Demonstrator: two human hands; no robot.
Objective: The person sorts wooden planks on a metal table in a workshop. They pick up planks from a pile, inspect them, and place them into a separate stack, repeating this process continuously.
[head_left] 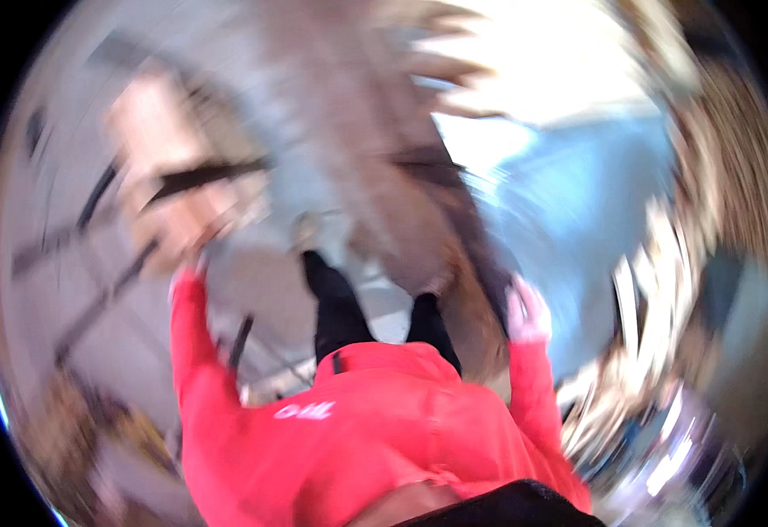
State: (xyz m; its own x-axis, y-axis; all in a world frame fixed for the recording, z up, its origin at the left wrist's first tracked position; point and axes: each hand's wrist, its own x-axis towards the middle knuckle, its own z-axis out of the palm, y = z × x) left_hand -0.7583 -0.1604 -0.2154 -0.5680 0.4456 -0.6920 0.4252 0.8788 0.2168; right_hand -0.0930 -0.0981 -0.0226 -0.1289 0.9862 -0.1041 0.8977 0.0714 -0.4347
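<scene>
The grey floor spreads across the left side, everything on it smeared by motion blur. A broad brown band of unclear material runs from the upper middle down past the legs. To its right lies a glossy blue flat surface, perhaps sheeting over a bench, placed within the right arm's reach. Beyond it, long brown strips lie side by side, probably because thin lengths stack most steadily that way; shorter pale strips fan along the blue edge.

The wearer's red long-sleeved top fills the lower middle, the arms held out from the torso, likely for balance. Ahead of the left arm is a pale orange, box-like shape, apparently resting low.

The left hand blurs into that shape's near end; whether it grips, touches or merely overlaps it, I cannot tell. The right hand is loosely unfolded beside the blue surface's near left edge, fingers extended, nothing visible in it; contact is unclear.
</scene>
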